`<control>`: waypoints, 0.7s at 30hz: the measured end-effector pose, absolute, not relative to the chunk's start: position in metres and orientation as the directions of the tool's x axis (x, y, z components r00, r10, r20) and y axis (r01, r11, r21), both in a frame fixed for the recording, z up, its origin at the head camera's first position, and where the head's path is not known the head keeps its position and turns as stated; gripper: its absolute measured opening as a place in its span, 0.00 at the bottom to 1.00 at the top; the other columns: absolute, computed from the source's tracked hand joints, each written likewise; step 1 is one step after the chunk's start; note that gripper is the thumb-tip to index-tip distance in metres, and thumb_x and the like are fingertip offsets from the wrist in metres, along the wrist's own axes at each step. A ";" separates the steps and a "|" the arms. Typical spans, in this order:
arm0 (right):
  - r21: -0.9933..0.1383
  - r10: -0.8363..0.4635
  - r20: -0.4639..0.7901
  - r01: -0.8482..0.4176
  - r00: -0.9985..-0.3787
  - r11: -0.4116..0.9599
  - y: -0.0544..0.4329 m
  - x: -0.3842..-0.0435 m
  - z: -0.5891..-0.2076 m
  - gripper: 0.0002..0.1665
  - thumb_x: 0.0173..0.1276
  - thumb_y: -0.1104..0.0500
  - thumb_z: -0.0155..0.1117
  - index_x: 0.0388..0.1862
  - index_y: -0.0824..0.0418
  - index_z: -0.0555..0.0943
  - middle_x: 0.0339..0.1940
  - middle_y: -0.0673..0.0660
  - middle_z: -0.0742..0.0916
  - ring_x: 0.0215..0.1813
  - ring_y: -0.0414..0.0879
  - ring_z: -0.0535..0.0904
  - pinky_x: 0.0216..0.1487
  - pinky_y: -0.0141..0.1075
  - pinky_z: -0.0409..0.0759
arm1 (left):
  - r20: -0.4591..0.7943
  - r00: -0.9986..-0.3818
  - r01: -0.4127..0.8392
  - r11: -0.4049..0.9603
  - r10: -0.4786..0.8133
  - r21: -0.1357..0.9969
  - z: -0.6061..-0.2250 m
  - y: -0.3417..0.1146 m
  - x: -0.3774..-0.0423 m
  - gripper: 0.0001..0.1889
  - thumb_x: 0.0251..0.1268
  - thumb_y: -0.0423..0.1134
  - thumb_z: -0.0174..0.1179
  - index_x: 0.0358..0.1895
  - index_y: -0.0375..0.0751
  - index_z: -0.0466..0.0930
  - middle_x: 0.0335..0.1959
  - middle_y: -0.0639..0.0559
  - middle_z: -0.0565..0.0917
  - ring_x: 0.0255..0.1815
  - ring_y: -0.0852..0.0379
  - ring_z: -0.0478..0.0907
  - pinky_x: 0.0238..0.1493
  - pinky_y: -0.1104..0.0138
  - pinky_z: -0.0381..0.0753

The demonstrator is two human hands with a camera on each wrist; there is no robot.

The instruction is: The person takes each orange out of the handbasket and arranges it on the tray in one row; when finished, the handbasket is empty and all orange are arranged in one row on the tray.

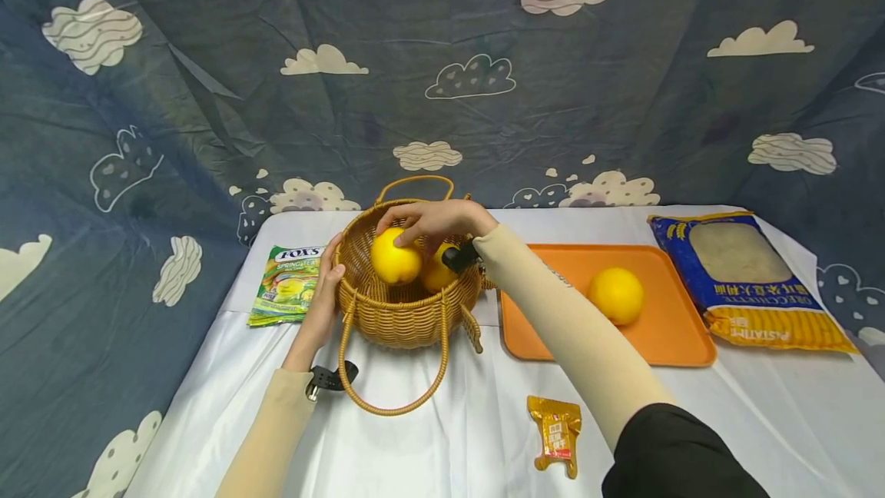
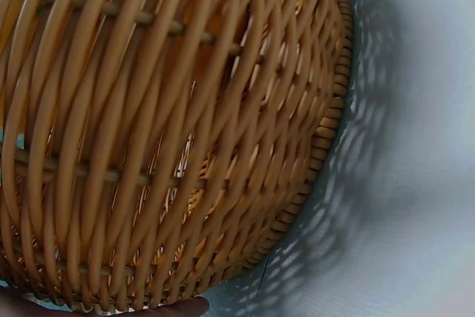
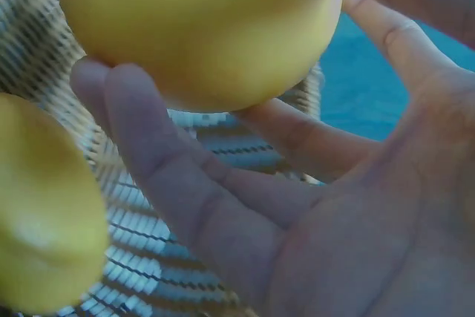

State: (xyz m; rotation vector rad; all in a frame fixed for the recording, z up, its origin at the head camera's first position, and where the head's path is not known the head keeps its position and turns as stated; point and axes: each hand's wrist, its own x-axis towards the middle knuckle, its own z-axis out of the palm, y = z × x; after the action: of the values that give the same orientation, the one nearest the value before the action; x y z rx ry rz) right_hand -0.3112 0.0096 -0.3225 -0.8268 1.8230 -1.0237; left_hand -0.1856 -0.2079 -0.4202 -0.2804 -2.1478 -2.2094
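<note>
A wicker basket [image 1: 401, 323] stands upright, its front handle hanging down onto the cloth. My left hand [image 1: 323, 298] rests against the left side of the basket near the rim; in the left wrist view one straight finger [image 2: 178, 308] lies along the outside of the weave. Inside the basket opening, my right hand [image 1: 437, 220] grips a round yellow fruit [image 1: 396, 258], with fingers [image 3: 141, 109] around it in the right wrist view. Another yellow fruit [image 1: 437, 275] sits in the basket to the right of the held one, partly hidden by my wrist.
An orange tray [image 1: 664, 340] with a yellow fruit [image 1: 615, 296] lies right of the basket. Farther right is a blue and yellow pasta bag [image 1: 750, 275]. A green candy bag [image 1: 285, 287] lies left, and a small gold packet [image 1: 556, 435] lies in front.
</note>
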 end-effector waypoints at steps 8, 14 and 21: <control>-0.918 -0.854 -0.211 -0.205 -0.475 0.340 0.055 -0.311 -0.298 0.25 0.74 0.56 0.53 0.67 0.53 0.65 0.58 0.62 0.74 0.34 0.53 0.75 0.41 0.45 0.79 | 0.194 -0.976 0.190 -0.043 0.100 0.981 -0.417 -0.205 -0.185 0.33 0.69 0.41 0.35 0.77 0.43 0.40 0.76 0.42 0.41 0.74 0.37 0.40 0.69 0.43 0.41; -0.938 -0.813 -0.153 -0.175 -0.562 0.297 0.099 -0.306 -0.291 0.25 0.73 0.55 0.54 0.67 0.51 0.64 0.62 0.61 0.72 0.48 0.59 0.78 0.48 0.52 0.79 | 0.218 -0.971 0.214 -0.050 0.099 0.976 -0.425 -0.208 -0.187 0.33 0.69 0.40 0.35 0.76 0.42 0.40 0.75 0.41 0.42 0.73 0.36 0.40 0.69 0.41 0.41; -0.931 -0.751 -0.149 -0.164 -0.644 0.326 0.153 -0.295 -0.299 0.26 0.73 0.54 0.54 0.68 0.50 0.62 0.65 0.61 0.70 0.48 0.61 0.77 0.49 0.48 0.78 | 0.228 -0.970 0.223 -0.060 0.084 0.973 -0.444 -0.213 -0.197 0.32 0.70 0.41 0.36 0.77 0.50 0.43 0.75 0.48 0.46 0.74 0.40 0.43 0.69 0.43 0.42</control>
State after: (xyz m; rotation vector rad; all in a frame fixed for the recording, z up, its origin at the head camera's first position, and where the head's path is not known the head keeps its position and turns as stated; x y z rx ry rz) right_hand -0.2951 0.1525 -0.2989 -0.8019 2.0184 -1.3200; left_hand -0.1974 -0.2134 -0.4438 -0.3417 -2.0848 -2.1923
